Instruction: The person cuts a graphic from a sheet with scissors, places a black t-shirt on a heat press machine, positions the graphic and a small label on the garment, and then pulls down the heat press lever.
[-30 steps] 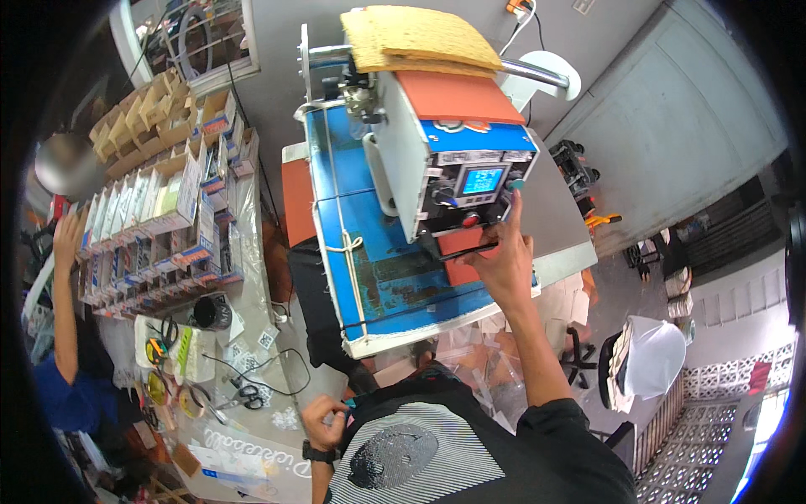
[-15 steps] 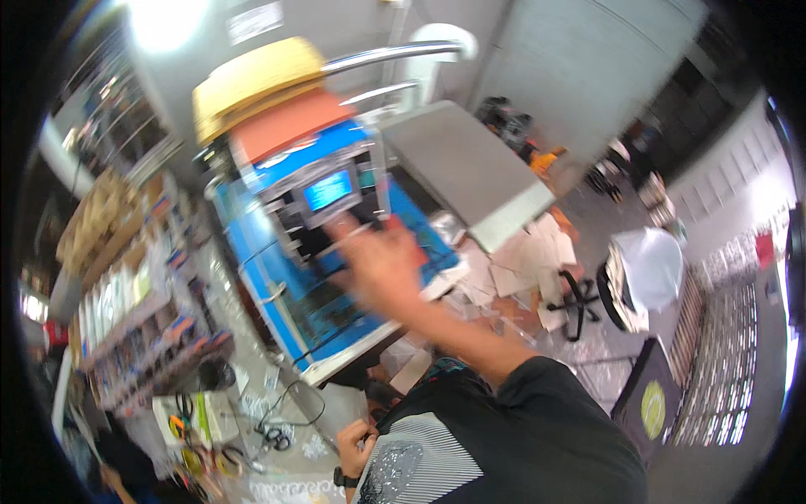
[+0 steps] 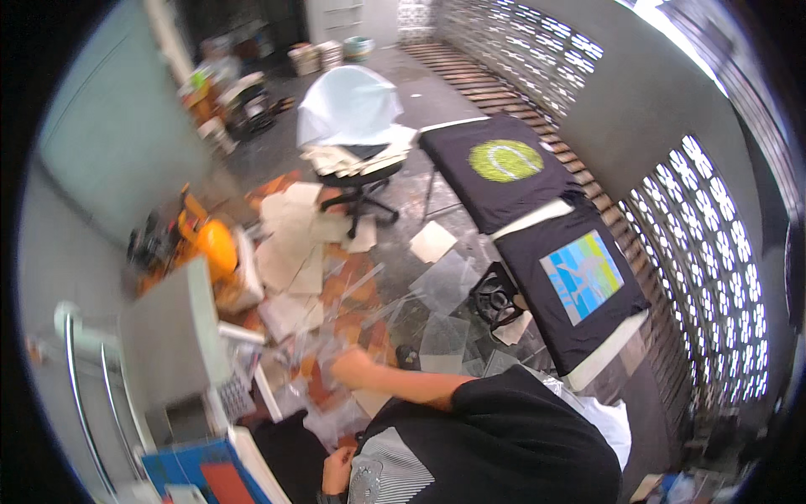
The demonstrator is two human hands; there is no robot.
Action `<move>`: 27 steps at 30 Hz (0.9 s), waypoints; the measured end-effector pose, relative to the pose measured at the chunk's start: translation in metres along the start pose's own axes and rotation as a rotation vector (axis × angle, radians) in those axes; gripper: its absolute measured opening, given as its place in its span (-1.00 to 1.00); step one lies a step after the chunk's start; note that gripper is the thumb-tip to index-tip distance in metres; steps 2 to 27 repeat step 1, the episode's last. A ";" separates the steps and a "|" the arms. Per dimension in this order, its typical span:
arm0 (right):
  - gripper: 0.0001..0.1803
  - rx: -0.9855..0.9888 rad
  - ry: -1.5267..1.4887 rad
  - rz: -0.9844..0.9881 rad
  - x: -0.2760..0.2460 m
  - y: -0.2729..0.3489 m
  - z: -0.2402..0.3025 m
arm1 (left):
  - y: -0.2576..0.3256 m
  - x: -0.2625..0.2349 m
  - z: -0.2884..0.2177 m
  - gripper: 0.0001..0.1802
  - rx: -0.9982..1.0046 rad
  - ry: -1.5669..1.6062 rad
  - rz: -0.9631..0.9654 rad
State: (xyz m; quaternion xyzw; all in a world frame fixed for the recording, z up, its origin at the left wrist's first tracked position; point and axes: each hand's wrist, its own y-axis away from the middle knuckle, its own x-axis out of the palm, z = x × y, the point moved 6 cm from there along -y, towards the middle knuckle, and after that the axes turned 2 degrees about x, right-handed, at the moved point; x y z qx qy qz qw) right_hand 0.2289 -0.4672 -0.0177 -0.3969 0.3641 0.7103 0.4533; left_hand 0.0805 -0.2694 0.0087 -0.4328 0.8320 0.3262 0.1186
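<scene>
My right hand (image 3: 346,366) reaches across from a black sleeve, over the littered floor. Its fingers are smeared by motion, and I cannot tell if they hold anything. Close to the front of my black shirt, my left hand (image 3: 337,467) is closed with curled fingers; whatever lies inside is hidden. A dark band circles that wrist. To the left of it lies a black cloth (image 3: 290,445), beside the blue and orange machine (image 3: 197,466) at the lower left edge. A grey flat panel (image 3: 168,332) rises behind the machine.
Two black printed T-shirts (image 3: 537,206) lie spread on boards at the right. An office chair (image 3: 357,172) with a pale cover stands beyond. Cardboard sheets (image 3: 290,239) and clear plastic sheets (image 3: 441,281) litter the floor. An orange-yellow object (image 3: 214,248) sits left, below the wall.
My view has swung right, away from the machine, which now sits at the lower left edge. My right hand has left the machine's front by its screen. The left hand stays near my shirt.
</scene>
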 end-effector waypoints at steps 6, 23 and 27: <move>-0.70 0.078 -0.014 -0.038 -0.016 0.006 -0.041 | -0.028 0.005 -0.016 -0.74 0.025 -0.110 0.087; -0.70 0.078 -0.014 -0.038 -0.016 0.006 -0.041 | -0.028 0.005 -0.016 -0.74 0.025 -0.110 0.087; -0.70 0.078 -0.014 -0.038 -0.016 0.006 -0.041 | -0.028 0.005 -0.016 -0.74 0.025 -0.110 0.087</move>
